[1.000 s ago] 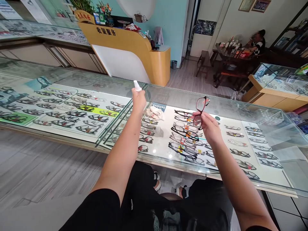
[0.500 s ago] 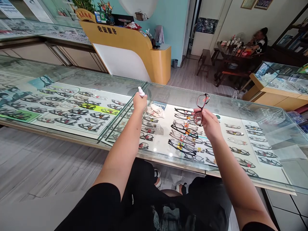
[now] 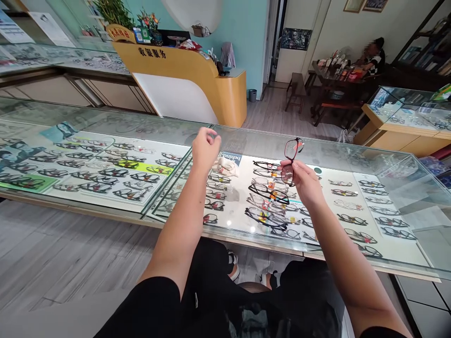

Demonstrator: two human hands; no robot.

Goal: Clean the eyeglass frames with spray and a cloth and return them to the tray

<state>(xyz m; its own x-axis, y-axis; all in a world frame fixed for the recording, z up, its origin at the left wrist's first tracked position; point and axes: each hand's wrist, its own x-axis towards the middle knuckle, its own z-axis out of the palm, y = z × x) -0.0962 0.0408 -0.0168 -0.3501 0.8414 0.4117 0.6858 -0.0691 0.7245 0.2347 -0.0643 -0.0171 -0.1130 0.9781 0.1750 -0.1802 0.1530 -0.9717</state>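
Right hand (image 3: pixel 308 182) pinches red-framed glasses (image 3: pixel 288 173) on end above the glass counter (image 3: pixel 246 142); left hand (image 3: pixel 205 148) curls near its back edge, grip unclear. Holding the glasses out seems the current step; any next move calls for steadiness.

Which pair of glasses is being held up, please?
The dark-red pair in the right hand; the black-framed pairs nearby lie below, unheld.

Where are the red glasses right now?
Head view, right of centre: the red glasses are in the right hand, held over the glass counter, in the picture just above and right of the black frames.
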